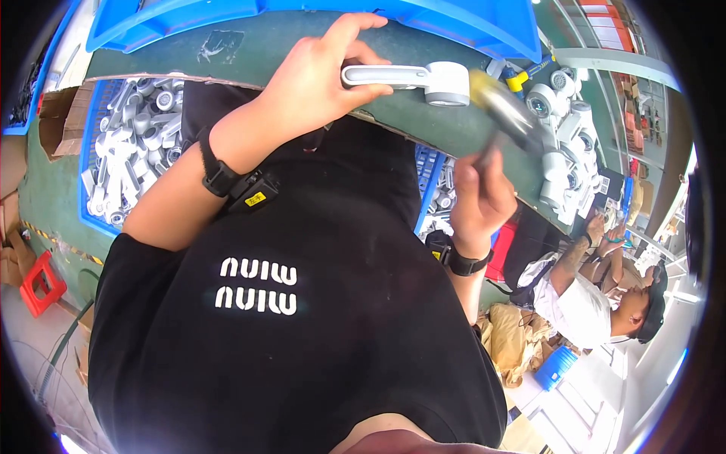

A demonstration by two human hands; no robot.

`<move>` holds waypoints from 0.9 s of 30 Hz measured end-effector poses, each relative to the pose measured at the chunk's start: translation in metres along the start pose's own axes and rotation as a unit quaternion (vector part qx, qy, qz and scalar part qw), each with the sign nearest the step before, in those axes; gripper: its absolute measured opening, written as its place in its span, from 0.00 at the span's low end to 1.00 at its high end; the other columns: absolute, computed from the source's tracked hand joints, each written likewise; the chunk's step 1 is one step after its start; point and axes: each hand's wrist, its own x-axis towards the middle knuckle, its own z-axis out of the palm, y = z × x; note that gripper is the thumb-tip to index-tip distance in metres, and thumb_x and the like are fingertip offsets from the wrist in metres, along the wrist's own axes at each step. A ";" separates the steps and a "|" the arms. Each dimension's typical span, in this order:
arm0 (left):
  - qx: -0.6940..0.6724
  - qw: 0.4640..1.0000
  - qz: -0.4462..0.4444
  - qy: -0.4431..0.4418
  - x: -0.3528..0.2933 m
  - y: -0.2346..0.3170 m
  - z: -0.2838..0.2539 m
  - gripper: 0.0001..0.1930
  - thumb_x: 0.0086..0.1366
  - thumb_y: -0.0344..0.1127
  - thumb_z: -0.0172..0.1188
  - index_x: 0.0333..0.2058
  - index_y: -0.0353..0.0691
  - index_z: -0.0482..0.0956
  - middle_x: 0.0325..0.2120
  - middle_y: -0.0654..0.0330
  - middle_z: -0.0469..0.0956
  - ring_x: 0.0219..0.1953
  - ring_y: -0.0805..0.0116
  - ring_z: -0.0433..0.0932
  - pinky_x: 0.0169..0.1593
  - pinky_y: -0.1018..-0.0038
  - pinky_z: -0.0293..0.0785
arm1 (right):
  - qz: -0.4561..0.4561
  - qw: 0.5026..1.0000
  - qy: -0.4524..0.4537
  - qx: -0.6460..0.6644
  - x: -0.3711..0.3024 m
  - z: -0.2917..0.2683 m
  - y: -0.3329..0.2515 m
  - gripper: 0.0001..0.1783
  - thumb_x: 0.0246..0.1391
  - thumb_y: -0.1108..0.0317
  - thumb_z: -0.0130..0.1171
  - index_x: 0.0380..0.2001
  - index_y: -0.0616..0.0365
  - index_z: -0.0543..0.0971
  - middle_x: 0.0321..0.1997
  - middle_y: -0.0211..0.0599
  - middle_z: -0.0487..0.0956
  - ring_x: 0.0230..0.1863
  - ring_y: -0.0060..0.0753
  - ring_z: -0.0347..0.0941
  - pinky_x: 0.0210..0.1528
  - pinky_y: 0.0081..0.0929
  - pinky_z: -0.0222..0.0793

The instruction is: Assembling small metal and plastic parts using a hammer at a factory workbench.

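Observation:
My left hand (pixel 314 79) grips the handle of a white hand shower head (pixel 446 79), holding it level above the green workbench (pixel 295 47). Its round head points right, with a grey rim facing down. Thumb and fingers close round the handle's left end, while the index finger sticks out above. My right hand (pixel 484 195) is closed round the handle of a mallet (pixel 513 117) with a metallic head and a yellowish end. Motion smears the mallet; its yellow end is close to the shower head's right side, and I cannot tell if they touch.
Blue bins of white and grey shower parts (pixel 140 144) stand at my left and under the bench. More shower heads (pixel 563 144) lie piled at the right, beside a yellow-and-blue tool (pixel 518 78). A blue tray (pixel 302 6) lines the far side. A co-worker (pixel 582 303) sits at right.

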 end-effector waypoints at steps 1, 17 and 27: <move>0.007 1.000 -0.007 -0.001 -0.002 -0.001 -0.002 0.38 0.61 0.33 0.80 0.68 0.42 0.70 0.41 0.57 0.92 0.44 0.59 0.91 0.53 0.66 0.82 | -0.058 0.986 -0.029 -0.154 0.018 0.008 -0.009 0.25 0.61 0.82 0.67 0.62 0.64 0.85 0.32 0.38 0.83 0.30 0.25 0.76 0.39 0.22 0.72; 0.030 0.999 0.035 0.017 0.000 -0.009 0.002 0.40 0.59 0.33 0.80 0.66 0.39 0.67 0.38 0.53 0.90 0.38 0.53 0.90 0.44 0.64 0.84 | -0.066 0.984 -0.109 -0.125 0.026 0.031 -0.018 0.28 0.60 0.82 0.68 0.64 0.56 0.85 0.33 0.44 0.84 0.28 0.39 0.79 0.37 0.29 0.75; 0.032 0.998 0.038 0.038 -0.004 -0.009 0.003 0.40 0.60 0.34 0.80 0.67 0.40 0.68 0.39 0.57 0.91 0.39 0.54 0.91 0.45 0.65 0.84 | -0.103 0.992 -0.055 -0.045 0.018 0.039 -0.015 0.28 0.62 0.76 0.69 0.66 0.46 0.85 0.23 0.38 0.72 0.22 0.41 0.69 0.30 0.38 0.69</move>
